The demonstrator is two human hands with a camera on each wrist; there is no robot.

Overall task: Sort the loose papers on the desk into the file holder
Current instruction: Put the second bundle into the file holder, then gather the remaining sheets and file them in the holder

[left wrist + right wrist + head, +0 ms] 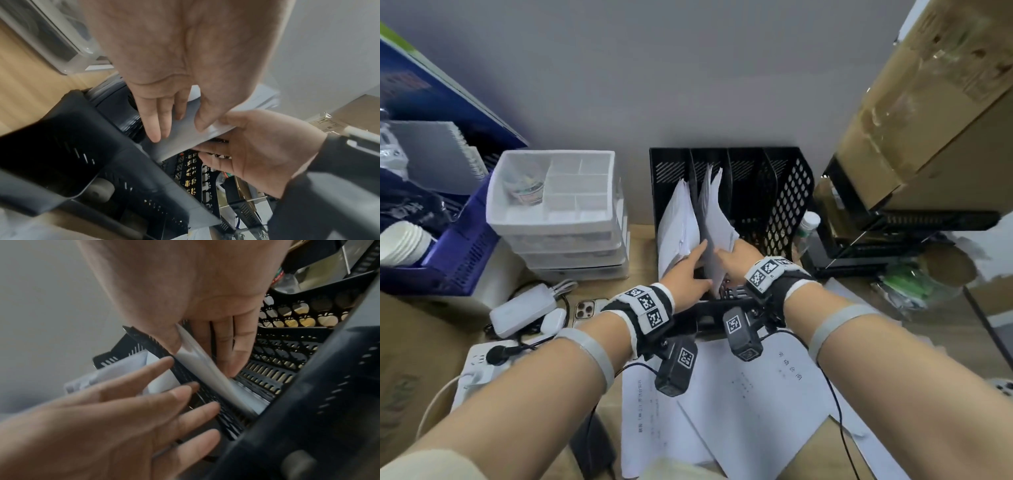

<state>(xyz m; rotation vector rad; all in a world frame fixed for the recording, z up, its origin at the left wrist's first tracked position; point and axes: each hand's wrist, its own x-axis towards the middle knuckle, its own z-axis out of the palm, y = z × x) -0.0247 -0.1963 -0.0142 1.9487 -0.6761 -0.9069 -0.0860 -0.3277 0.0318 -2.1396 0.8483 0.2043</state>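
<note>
From above, the papers stand in the file holder's second slot. At the left wrist, the left hand lays straight fingers against them. At the right wrist, the right hand pinches the limp, light sheaf near its lower edge, probably the best hold.

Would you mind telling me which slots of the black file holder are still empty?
The two slots on the right of the file holder hold no papers. The two on the left hold white sheets, and both hands, left hand and right hand, are at the second stack.
</note>
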